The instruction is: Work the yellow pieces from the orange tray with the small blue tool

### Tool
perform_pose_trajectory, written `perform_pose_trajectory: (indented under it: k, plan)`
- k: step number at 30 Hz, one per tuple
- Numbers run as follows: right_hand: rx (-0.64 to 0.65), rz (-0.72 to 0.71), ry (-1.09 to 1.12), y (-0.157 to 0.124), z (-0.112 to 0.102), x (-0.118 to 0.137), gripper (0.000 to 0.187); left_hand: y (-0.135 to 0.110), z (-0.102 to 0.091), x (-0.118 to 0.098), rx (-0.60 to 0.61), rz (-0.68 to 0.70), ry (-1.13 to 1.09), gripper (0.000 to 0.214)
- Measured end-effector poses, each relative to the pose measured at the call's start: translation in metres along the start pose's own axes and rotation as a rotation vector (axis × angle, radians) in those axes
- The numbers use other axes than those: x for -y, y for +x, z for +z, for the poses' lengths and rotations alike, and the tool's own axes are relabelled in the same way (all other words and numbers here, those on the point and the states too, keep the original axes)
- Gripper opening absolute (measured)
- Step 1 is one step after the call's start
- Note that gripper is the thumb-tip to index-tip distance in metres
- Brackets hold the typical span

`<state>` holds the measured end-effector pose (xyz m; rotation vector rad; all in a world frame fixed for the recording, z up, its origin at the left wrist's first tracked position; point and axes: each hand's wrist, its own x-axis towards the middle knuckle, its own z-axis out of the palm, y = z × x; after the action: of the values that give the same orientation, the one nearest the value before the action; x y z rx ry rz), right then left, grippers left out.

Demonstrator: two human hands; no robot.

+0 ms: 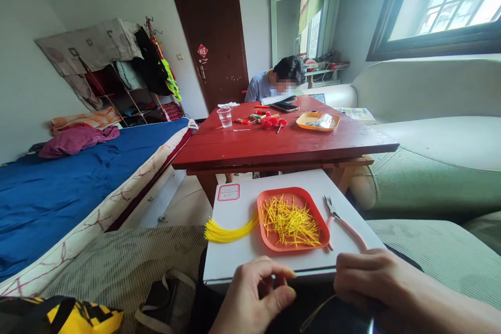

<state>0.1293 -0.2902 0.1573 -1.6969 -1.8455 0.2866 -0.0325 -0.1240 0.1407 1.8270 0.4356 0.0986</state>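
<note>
My left hand (256, 292) is at the front edge of a white box (235, 261), its thumb and forefinger curled with a gap between them. My right hand (368, 276) is closed like a fist by the box's front right corner; what its fingers hold is hidden. A thin looped strand (315, 315) runs out beside it, over dark cloth. On the box, an orange-red tray (270, 242) contains many short yellow strips (291, 222). A bundle of longer yellow strands (230, 231) lies left of the tray. Pink-handled pliers (332, 211) rest on the right, jaws pointing away.
Beyond the box stands a red table (235, 148) with a plastic cup (225, 117), red fuzzy pieces (272, 121), a phone (287, 107) and a yellow tray (303, 124). A person (260, 86) sits behind it, head bent. A bed (86, 172) is left, a pale sofa (442, 156) right.
</note>
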Motion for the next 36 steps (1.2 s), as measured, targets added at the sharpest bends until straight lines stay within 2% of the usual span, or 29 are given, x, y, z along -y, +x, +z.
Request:
perform_pose_trajectory:
  k: [3, 6, 12, 17, 21, 25, 28, 30, 31, 33, 36]
  plan:
    - [0.165, -0.011, -0.11, 0.002, 0.002, 0.005, 0.024, 0.008, 0.013, -0.008, 0.119, -0.016, -0.061, 0.032]
    - [0.158, -0.021, -0.165, 0.0, 0.003, 0.004, 0.023, 0.01, 0.02, -0.007, 0.143, -0.11, -0.187, 0.024]
    - [-0.007, -0.069, -0.125, -0.001, 0.014, -0.004, 0.025, 0.006, 0.012, 0.003, 0.135, -0.247, -0.485, 0.034]
    - [-0.069, -0.046, -0.115, 0.0, 0.026, -0.006, 0.027, 0.006, 0.015, 0.016, 0.189, -0.423, -0.77, 0.04]
    - [-0.167, -0.151, -0.269, -0.008, 0.022, -0.001, 0.032, 0.004, 0.018, 0.024, 0.223, -0.461, -0.727, 0.042]
    - [-0.188, -0.236, -0.375, -0.013, 0.013, 0.005, 0.053, -0.001, 0.02, 0.024, 0.165, -0.457, -0.708, 0.04]
    - [-0.214, -0.225, -0.367, -0.011, 0.018, 0.003, 0.054, -0.003, 0.025, 0.021, 0.173, -0.389, -0.905, 0.038]
    - [-0.196, -0.129, -0.254, -0.006, 0.025, 0.003, 0.04, -0.002, 0.03, 0.018, 0.144, -0.313, -1.04, 0.035]
    - [-0.171, -0.043, -0.15, -0.003, 0.028, 0.004, 0.031, -0.001, 0.032, 0.016, 0.086, -0.261, -1.055, 0.033]
    - [-0.12, 0.193, 0.124, 0.004, 0.032, 0.01, 0.021, 0.0, 0.036, 0.011, -0.096, -0.103, -0.911, 0.026]
    - [-0.071, 0.54, 0.601, 0.014, 0.028, 0.024, 0.017, 0.0, 0.035, 0.006, -0.317, 0.25, -0.424, 0.014]
